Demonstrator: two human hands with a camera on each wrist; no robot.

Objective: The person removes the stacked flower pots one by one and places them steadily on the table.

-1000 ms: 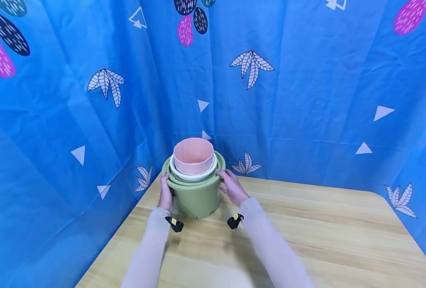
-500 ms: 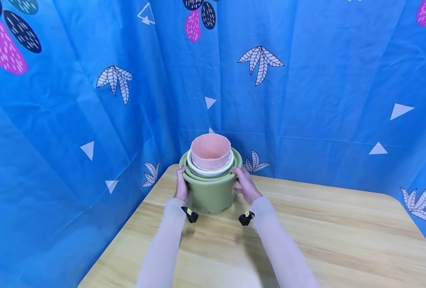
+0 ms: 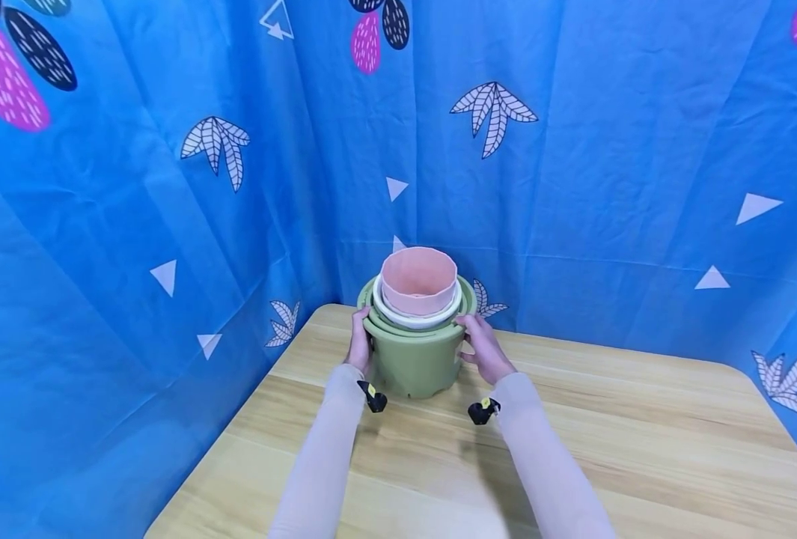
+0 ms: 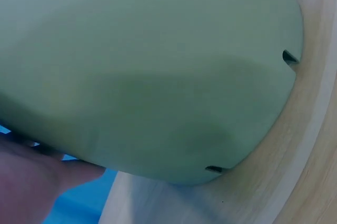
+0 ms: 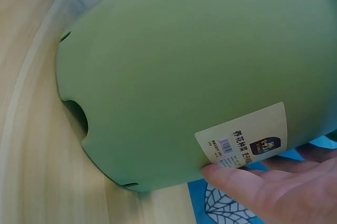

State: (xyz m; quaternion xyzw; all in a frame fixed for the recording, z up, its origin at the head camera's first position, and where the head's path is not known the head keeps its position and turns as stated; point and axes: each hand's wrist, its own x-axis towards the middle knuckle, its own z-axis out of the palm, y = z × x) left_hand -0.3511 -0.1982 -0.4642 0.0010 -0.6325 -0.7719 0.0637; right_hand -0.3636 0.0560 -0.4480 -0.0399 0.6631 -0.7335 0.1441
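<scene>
A large green flowerpot stands upright near the back left corner of the table. Nested in it are another green pot, a white pot and, on top, a pink pot. My left hand grips the outer green pot's rim and wall on the left. On the opposite side my right hand holds the rim, thumb near the top edge and fingers along the wall. A paper label is stuck to the pot beside the right fingers. Most left fingers are hidden behind the wall.
The light wooden table stretches out to the right and toward the front. A blue patterned curtain hangs behind the table and along its left side, close to the pots. Black wrist cameras sit on both sleeves.
Both hands have moved the nested pots rightward, away from the left curtain, still gripping the rim. The table's back left corner has come into view. The head view has shifted slightly.
</scene>
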